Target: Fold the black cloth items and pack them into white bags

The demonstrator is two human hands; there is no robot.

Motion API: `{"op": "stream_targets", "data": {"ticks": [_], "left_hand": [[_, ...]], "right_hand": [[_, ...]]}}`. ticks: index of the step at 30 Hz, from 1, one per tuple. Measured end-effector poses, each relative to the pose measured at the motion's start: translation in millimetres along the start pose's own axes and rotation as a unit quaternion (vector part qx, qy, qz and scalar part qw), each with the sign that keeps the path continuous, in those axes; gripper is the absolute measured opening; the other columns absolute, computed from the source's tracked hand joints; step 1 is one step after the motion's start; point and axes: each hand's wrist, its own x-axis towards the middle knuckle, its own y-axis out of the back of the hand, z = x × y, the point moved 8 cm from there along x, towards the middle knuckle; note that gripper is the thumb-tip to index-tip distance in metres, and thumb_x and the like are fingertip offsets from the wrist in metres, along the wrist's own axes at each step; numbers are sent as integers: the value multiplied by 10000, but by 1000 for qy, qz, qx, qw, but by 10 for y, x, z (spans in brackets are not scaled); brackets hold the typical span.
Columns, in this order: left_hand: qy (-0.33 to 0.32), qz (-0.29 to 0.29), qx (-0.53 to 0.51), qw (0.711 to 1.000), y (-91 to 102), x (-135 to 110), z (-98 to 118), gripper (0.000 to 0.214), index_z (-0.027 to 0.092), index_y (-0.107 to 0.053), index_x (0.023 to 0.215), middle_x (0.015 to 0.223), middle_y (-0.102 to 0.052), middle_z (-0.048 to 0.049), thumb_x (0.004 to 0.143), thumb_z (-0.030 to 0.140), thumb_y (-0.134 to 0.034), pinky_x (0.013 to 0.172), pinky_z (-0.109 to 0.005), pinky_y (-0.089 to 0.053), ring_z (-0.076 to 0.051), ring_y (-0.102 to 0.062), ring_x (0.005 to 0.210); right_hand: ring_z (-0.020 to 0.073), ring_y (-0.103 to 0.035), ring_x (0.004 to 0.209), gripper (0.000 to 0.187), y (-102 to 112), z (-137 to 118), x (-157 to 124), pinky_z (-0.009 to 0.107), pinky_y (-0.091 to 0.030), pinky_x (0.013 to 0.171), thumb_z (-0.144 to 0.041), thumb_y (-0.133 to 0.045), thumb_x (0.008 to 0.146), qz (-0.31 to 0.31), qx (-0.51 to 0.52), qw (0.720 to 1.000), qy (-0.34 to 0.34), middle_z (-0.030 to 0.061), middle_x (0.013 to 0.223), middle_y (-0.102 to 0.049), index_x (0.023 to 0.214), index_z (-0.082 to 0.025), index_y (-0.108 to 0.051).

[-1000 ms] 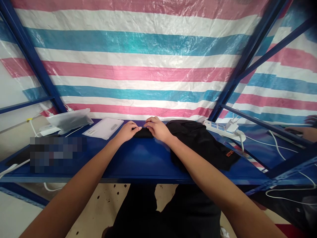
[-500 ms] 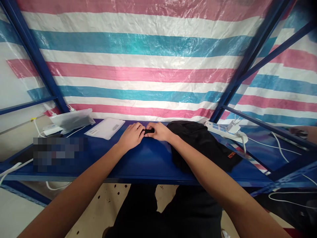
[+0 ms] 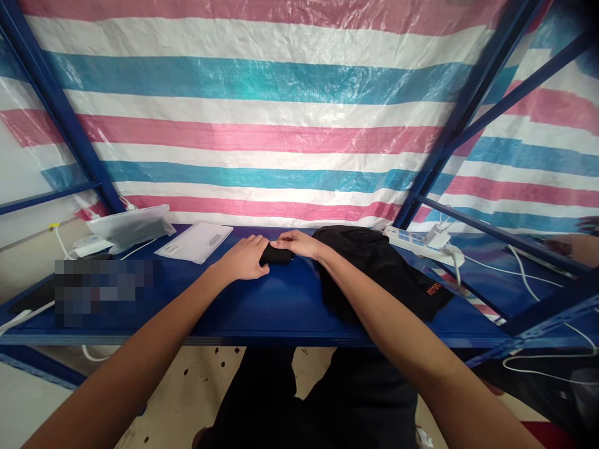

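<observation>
A small black oblong object [image 3: 277, 254] is held between both hands, just above or on the blue table [image 3: 262, 312]; I cannot tell which, nor what kind of thing it is. My left hand [image 3: 243, 257] grips its left end, thumb on the near side and fingers over the far side. My right hand [image 3: 299, 243] holds its upper right part with bent fingers, the thumb lying along the top. Right of my hands, a black garment [image 3: 374, 268] with orange lettering lies crumpled under my right forearm.
On the left are a white plastic envelope [image 3: 194, 242], a pale pouch [image 3: 135, 227] with white cables, and a blurred-out patch [image 3: 107, 293]. A white power strip [image 3: 421, 244] with plugs stands at right. Blue frame posts [image 3: 449, 137] flank the striped sheet. Another person's hand [image 3: 580, 249] shows far right.
My left hand has turned and its thumb has come nearer to me. More of the black object shows between my hands. My view has shifted slightly.
</observation>
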Motion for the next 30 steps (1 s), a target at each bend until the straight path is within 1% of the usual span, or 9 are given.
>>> {"op": "stream_targets", "data": {"ticks": [4,6,8,12,15,20,25,27,30], "left_hand": [[30,-34,-2,999,-26,124,-42,354,188,-624,1134,1139,-734,-162,843,380,-683,839,-456,-533,-373,-710,1049],[52,-54,-32,997,-53,176,-87,401,209,-629,1130,1157,-746,-154,810,427,-736,810,-445,-535,-376,-725,1037],[66,-63,-55,994,-90,201,-125,422,226,-629,1114,1158,-751,-143,787,454,-769,791,-438,-536,-374,-732,1026],[58,12,-54,997,-89,156,-164,405,224,-622,1171,1185,-720,-133,813,374,-738,856,-458,-543,-370,-707,1076],[51,82,-66,993,-48,68,-178,482,228,-604,1294,1244,-695,-130,850,361,-735,950,-475,-543,-371,-676,1181],[99,97,-107,985,-15,11,-239,570,264,-568,1371,1339,-713,-112,850,369,-774,915,-442,-561,-367,-708,1208],[139,70,-101,983,15,35,-262,558,244,-578,1351,1218,-783,-122,849,380,-780,816,-436,-557,-391,-774,1048],[153,84,-108,979,48,32,-280,570,242,-587,1328,1174,-796,-122,840,435,-809,813,-435,-558,-400,-775,1049],[142,99,-149,974,52,31,-292,556,256,-602,1285,1141,-798,-98,823,459,-834,794,-415,-562,-375,-774,1043]], "right_hand": [[263,-703,1003,471,46,-266,-181,374,-552,912,-634,-649,1023,78,-122,979,141,88,1050,-766,1075,-193,-806],[299,-688,1172,510,-16,-376,-285,416,-541,1045,-538,-798,947,83,-183,959,203,127,1267,-737,1321,-194,-762],[319,-695,1188,699,-86,-388,-322,444,-550,1059,-390,-920,830,71,-224,949,208,155,1359,-703,1458,-183,-690],[320,-740,1120,649,-64,-349,-260,442,-568,1016,-196,-883,771,107,-237,950,170,121,1305,-762,1403,-206,-740],[278,-767,1055,533,-3,-280,-169,379,-586,955,-210,-870,755,123,-133,974,136,55,1201,-817,1283,-225,-798],[218,-765,986,466,30,-95,-117,307,-609,842,-229,-858,760,121,56,988,79,37,1163,-812,1220,-210,-790],[265,-741,1195,512,21,-263,-237,417,-578,1073,-347,-869,860,119,78,978,153,75,1345,-771,1346,-240,-747],[290,-698,1300,566,35,-409,-305,462,-518,1170,-378,-908,849,138,40,968,206,82,1416,-742,1379,-267,-745],[296,-710,1265,574,39,-499,-332,459,-522,1158,-355,-980,771,149,11,962,227,82,1371,-761,1308,-272,-795]]}}
